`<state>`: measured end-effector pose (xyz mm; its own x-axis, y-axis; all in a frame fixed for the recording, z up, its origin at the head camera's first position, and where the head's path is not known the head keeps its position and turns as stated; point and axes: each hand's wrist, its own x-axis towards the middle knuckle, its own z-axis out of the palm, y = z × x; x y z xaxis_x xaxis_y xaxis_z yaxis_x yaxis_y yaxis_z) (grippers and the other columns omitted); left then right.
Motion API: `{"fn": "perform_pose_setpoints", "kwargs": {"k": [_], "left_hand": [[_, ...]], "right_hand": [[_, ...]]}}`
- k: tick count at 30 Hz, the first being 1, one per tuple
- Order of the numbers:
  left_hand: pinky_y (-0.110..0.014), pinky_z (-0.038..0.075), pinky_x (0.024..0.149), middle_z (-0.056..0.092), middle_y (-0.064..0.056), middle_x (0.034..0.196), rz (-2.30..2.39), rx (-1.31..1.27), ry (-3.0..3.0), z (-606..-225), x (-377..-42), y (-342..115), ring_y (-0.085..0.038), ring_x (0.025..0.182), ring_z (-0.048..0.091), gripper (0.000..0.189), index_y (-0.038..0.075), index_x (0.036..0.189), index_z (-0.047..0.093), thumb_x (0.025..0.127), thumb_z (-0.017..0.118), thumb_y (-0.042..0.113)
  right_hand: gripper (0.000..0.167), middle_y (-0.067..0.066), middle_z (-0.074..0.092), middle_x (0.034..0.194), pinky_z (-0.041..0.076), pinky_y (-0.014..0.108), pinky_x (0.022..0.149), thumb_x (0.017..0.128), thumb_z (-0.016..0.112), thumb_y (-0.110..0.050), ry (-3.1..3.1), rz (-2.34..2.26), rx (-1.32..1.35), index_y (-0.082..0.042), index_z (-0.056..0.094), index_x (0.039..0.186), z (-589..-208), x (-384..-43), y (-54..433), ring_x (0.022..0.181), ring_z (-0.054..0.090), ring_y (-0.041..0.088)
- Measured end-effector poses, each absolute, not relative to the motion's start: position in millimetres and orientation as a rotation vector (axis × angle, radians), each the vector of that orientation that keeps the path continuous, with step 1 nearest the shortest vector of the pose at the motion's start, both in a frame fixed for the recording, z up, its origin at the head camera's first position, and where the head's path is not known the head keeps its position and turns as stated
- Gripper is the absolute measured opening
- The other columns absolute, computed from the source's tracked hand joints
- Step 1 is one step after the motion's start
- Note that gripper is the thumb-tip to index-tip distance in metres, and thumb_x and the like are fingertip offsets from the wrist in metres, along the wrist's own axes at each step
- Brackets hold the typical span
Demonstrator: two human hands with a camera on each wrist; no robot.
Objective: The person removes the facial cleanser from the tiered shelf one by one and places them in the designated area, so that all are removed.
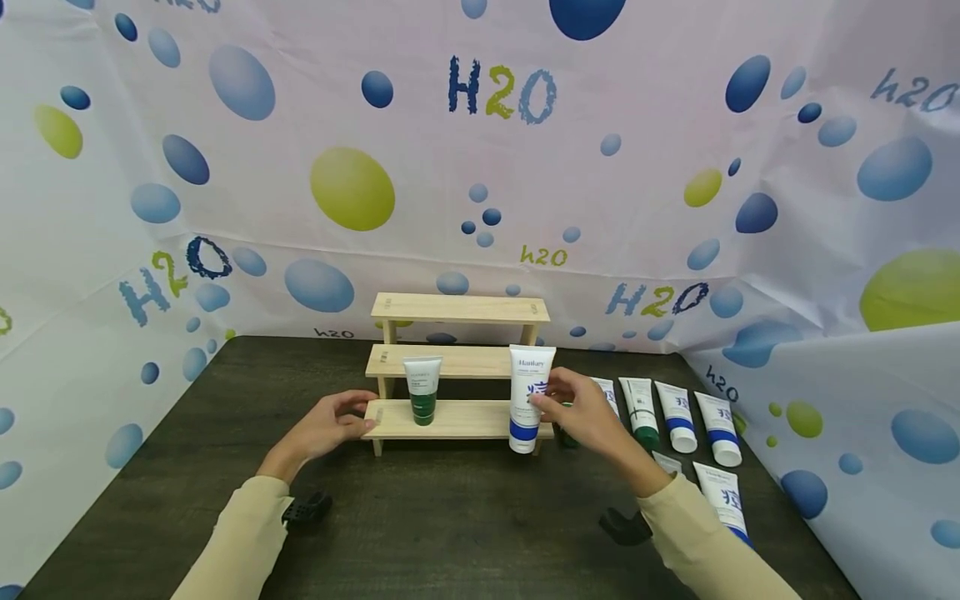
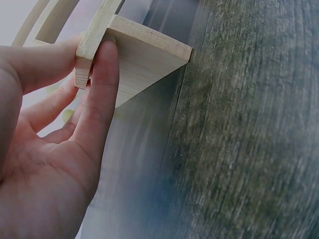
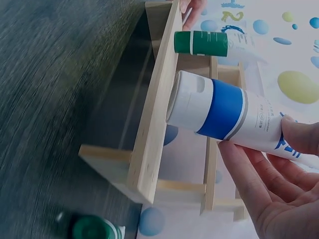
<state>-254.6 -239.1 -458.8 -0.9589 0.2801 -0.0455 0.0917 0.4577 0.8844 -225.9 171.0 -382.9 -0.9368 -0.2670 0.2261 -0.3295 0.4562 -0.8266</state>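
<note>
A three-tier wooden display rack (image 1: pixel 459 360) stands on the dark table. My left hand (image 1: pixel 330 423) pinches the left end of its lowest shelf (image 1: pixel 465 419), thumb above and fingers below in the left wrist view. With my right hand (image 1: pixel 588 412) I hold a white tube (image 1: pixel 531 392) with a blue band upright, cap down, at the right end of that shelf. In the right wrist view the tube's white cap (image 3: pixel 189 99) is right at the shelf's edge. A smaller white-and-green tube (image 1: pixel 423 392) stands on the lowest shelf, left of centre.
Several tubes lie on the table at the right, among them a green-capped tube (image 1: pixel 640 414) and blue-banded tubes (image 1: pixel 720 429). Another blue-banded tube (image 1: pixel 723 502) lies nearer the front, partly behind my right sleeve (image 1: pixel 705 533). A patterned sheet (image 1: pixel 465 150) hangs behind the table.
</note>
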Motion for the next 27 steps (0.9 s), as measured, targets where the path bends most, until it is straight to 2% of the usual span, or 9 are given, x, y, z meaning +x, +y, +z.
{"fn": "perform_pose_setpoints", "kwargs": {"k": [10,18,27], "left_hand": [[-0.030,0.054,0.086,0.049,-0.029,0.143,1.546,0.348,2.468,-460.2,-254.4,-239.1,-0.021,0.104,0.066,0.060,-0.005,0.150,0.044,0.100,0.069,0.018],[-0.030,0.054,0.084,0.050,-0.029,0.142,1.551,0.341,2.472,-460.9,-254.9,-238.9,-0.021,0.104,0.066,0.060,-0.005,0.150,0.045,0.099,0.069,0.016],[-0.028,0.055,0.082,0.050,-0.029,0.141,1.561,0.361,2.473,-459.8,-255.6,-239.8,-0.021,0.103,0.066,0.059,-0.005,0.149,0.045,0.100,0.069,0.015]], "right_hand": [[0.031,0.025,0.071,0.112,0.063,0.040,0.077,0.099,0.070,-0.013,-2.668,1.489,0.471,0.008,0.062,0.121,-384.1,-217.2,190.5,0.097,0.075,0.029],[0.031,0.026,0.071,0.111,0.063,0.032,0.072,0.099,0.070,-0.011,-2.690,1.434,0.433,0.010,0.062,0.119,-386.2,-214.2,202.4,0.098,0.075,0.032],[0.033,0.026,0.071,0.108,0.063,0.037,0.073,0.099,0.069,-0.012,-2.726,1.385,0.375,0.011,0.061,0.121,-388.6,-208.8,217.0,0.097,0.075,0.033]]}}
